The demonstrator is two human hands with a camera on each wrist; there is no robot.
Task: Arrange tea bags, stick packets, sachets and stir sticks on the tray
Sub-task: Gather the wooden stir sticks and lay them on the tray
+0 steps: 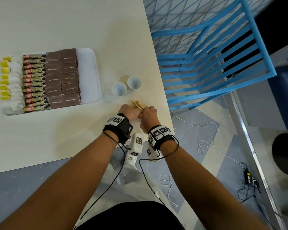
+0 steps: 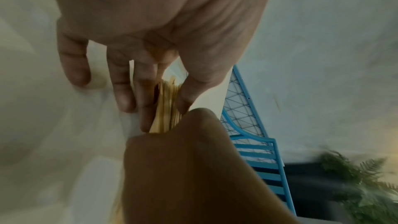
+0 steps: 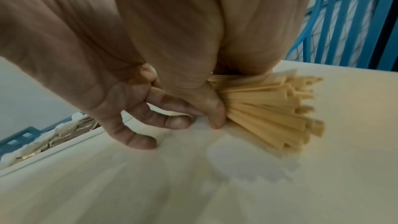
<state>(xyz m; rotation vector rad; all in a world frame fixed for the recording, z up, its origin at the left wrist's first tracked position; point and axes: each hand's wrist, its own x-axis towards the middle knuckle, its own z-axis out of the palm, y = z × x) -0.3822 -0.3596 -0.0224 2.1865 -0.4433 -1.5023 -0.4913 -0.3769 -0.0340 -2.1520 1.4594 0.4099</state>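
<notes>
Tray point(image 1: 90, 63) with sachets point(image 1: 61, 78), packets point(image 1: 34, 80)

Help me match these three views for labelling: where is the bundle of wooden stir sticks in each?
Head: stir sticks low centre, between both hands.
Left wrist: centre, between fingers and thumb.
Right wrist: right of centre, fanned on the table.
Shared landmark: blue chair.
</notes>
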